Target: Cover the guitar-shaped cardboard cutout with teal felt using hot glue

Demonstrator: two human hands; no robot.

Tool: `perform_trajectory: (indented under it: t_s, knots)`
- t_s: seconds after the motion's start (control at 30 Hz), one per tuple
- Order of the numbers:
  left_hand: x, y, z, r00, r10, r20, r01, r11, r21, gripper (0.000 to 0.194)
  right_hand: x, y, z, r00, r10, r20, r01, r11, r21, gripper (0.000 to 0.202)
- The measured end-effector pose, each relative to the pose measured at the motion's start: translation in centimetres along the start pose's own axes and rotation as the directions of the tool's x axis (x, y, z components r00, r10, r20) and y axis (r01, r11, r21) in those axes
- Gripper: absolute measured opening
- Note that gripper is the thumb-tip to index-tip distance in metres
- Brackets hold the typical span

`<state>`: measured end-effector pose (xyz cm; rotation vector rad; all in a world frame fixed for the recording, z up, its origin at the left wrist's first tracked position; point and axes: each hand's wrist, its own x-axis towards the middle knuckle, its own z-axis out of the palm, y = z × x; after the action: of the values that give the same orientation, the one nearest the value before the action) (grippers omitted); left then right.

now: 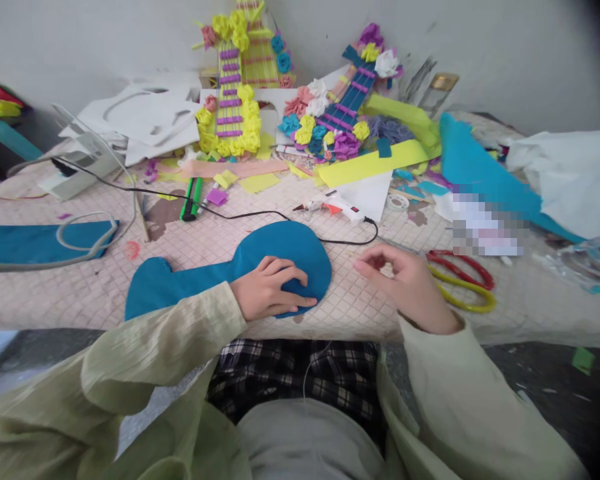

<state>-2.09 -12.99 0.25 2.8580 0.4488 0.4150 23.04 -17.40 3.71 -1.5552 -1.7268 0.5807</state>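
A teal guitar-shaped foam cutout lies flat on the checked table in front of me. My left hand rests palm down on its rounded lower part, fingers pressing the sheet. My right hand hovers just right of the cutout with fingers loosely curled and nothing visible in them. A white glue gun with a black cord lies just beyond the cutout. Red and yellow scissors lie right of my right hand.
Two flower-decorated paper guitars lean on the back wall amid yellow, teal and white sheets. A green marker lies mid-table. A teal strip and grey cable sit at left. A white power strip is at back left.
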Motion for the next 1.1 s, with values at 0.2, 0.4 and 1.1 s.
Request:
perform_trajectory:
  t_s: [0.2,0.4,1.1]
  knots:
    - [0.0,-0.1,-0.1,1.0,-0.019,0.014,0.02,0.999,-0.037,0.029,-2.5,2.1,-2.0,0.99,0.08,-0.12,-0.091,0.991,-0.094,0.015]
    - [0.0,-0.2,-0.2,0.999,-0.022,0.026,0.023,0.999,-0.042,0.03,-5.0,2.6,-1.9,0.987,0.12,-0.109,-0.125,0.991,-0.04,0.014]
    - [-0.1,-0.2,-0.3,1.0,-0.01,-0.011,0.01,1.0,0.0,0.03,-8.1,-1.2,2.6,0.961,0.252,0.119,-0.269,0.947,0.174,0.024]
